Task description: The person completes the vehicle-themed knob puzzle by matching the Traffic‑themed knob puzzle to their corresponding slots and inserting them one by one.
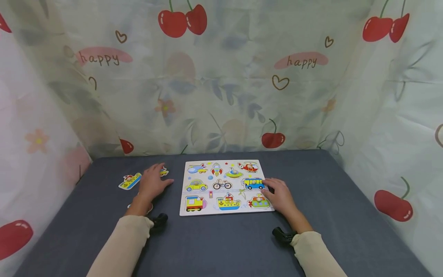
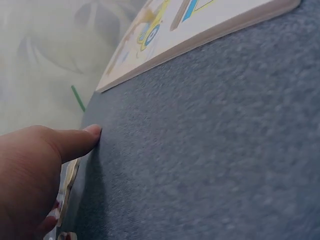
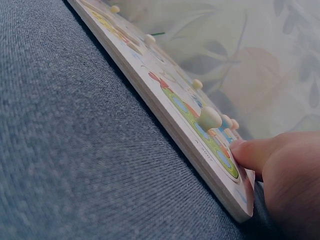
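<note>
A white wooden puzzle board (image 1: 212,195) with vehicle pictures lies flat on the table, and round knobs stand up from several of its pieces. The thumb and fingertips of my right hand (image 1: 282,196) rest on its right edge, beside the bus (image 1: 253,184) and the green submarine piece (image 3: 200,125). To the left of the board, my left hand (image 1: 151,182) hovers low over loose puzzle pieces, its thumb stretched toward the board. One small piece (image 1: 164,172) shows at its fingers, partly hidden. A boat-shaped piece (image 1: 130,181) lies left of this hand.
Another loose piece (image 1: 150,208) peeks out from under the left wrist. Dark grey cloth covers the table (image 1: 221,246). A patterned curtain (image 1: 221,96) hangs behind the table and along both sides. Black camera mounts (image 1: 159,222) sit at both wrists.
</note>
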The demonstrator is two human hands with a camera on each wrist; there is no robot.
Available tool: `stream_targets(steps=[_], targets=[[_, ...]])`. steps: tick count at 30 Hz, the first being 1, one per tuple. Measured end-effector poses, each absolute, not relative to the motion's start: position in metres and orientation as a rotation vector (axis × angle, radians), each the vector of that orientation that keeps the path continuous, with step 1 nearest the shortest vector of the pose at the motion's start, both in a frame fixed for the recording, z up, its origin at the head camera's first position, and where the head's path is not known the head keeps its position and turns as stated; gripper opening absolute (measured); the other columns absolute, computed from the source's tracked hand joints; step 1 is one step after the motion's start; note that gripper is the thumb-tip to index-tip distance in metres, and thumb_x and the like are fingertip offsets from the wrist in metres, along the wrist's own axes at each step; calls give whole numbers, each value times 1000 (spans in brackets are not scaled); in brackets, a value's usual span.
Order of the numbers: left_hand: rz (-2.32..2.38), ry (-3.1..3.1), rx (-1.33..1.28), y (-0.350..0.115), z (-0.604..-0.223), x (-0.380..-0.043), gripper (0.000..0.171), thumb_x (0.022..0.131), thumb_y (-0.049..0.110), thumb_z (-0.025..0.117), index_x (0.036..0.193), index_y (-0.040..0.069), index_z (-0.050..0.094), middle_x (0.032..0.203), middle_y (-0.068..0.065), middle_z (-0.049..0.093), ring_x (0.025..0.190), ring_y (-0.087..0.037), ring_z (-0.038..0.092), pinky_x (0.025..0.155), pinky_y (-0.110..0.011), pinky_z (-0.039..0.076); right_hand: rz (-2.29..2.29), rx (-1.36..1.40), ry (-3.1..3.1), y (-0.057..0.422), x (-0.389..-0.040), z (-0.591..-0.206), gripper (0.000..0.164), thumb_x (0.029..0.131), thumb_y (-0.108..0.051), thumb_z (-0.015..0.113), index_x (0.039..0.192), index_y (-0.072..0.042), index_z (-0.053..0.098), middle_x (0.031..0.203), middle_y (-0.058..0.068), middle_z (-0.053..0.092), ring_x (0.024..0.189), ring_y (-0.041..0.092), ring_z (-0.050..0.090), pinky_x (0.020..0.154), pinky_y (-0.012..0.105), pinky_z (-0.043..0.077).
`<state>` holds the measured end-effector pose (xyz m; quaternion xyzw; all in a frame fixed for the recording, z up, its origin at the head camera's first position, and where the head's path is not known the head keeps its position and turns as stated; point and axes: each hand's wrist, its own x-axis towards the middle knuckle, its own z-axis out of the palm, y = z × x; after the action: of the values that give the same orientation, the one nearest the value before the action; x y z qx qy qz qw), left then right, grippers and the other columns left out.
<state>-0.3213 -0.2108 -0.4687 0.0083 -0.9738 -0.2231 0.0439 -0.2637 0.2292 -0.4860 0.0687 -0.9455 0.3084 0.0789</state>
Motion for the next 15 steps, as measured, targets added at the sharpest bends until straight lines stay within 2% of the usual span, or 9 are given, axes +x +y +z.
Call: stream_targets(steps=[10, 15], targets=[[-760, -2991, 76, -222, -467, -323, 77, 88, 34, 71, 145, -4, 35, 146, -29, 34, 133, -47, 29, 106, -59, 25, 917, 204, -2832, 229, -264, -487, 45, 93, -22, 66, 133, -3, 59, 138, 16, 53, 135, 37, 34, 107, 57, 26], [-749, -3001, 50, -226, -464, -324, 73, 88, 32, 70, 141, -9, 40, 142, -31, 39, 130, -48, 32, 106, -58, 25, 913, 213, -2829, 229, -264, -487, 44, 93, -21, 66, 133, -2, 59, 138, 16, 53, 135, 38, 34, 107, 57, 25]])
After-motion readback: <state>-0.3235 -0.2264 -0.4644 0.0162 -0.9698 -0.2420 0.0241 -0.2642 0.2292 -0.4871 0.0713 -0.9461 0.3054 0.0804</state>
